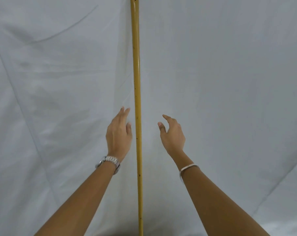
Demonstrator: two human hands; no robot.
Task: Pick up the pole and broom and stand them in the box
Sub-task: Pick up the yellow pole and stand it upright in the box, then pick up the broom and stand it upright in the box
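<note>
A long yellow pole [137,79] with small dark holes runs straight from the top edge to the bottom edge of the head view, lying on a white sheet. My left hand [118,133] hovers just left of the pole, fingers extended and apart, holding nothing; a metal watch is on its wrist. My right hand [172,133] is a little further off on the pole's right, fingers loosely curled and spread, also empty, with a thin bangle on the wrist. Neither hand touches the pole. No broom or box is in view.
A wrinkled white sheet [59,82] covers the whole surface under the pole and the hands. A dark strip shows at the bottom edge near the pole's lower end.
</note>
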